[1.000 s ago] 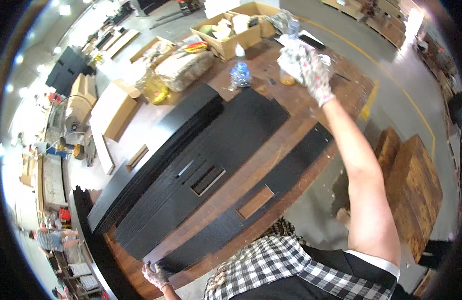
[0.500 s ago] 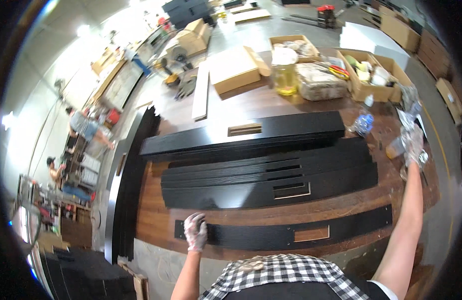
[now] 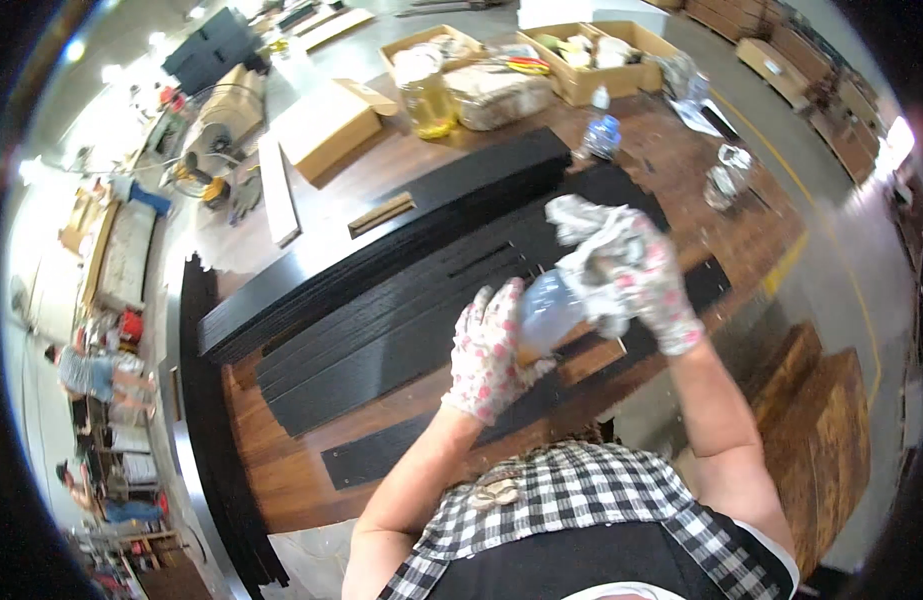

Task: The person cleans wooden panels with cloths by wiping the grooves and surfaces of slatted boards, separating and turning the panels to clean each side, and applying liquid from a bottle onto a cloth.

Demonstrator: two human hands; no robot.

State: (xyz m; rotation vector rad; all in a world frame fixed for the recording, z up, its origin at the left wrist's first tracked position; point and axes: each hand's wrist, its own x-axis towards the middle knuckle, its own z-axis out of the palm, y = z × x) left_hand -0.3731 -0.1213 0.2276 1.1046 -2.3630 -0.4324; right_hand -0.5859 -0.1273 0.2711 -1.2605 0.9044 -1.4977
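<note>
My left hand (image 3: 488,350), in a white glove with pink dots, is curled against the side of a translucent plastic bottle (image 3: 549,308), its thumb by the lower end. The bottle is tilted and holds some yellowish liquid low down. In a matching glove, my right hand (image 3: 653,285) grips a crumpled white rag (image 3: 593,245) by the bottle's upper end. Whether the right fingers also touch the bottle is hidden by the rag. Beneath both hands lies a black board (image 3: 381,458) with a rectangular cutout, partly covered by my arms.
Stacked black boards (image 3: 381,330) lie beyond my hands, with more along the left edge (image 3: 216,430). Farther back stand a cardboard box (image 3: 331,130), a jar of yellow liquid (image 3: 428,108), an open carton (image 3: 581,85) and a small blue-tinted bottle (image 3: 601,138). A wooden surface (image 3: 821,440) is at right.
My right hand has come from the table's far right to the middle, bringing the rag and bottle. My left hand has moved up and right from the near board to the bottle. The view has turned.
</note>
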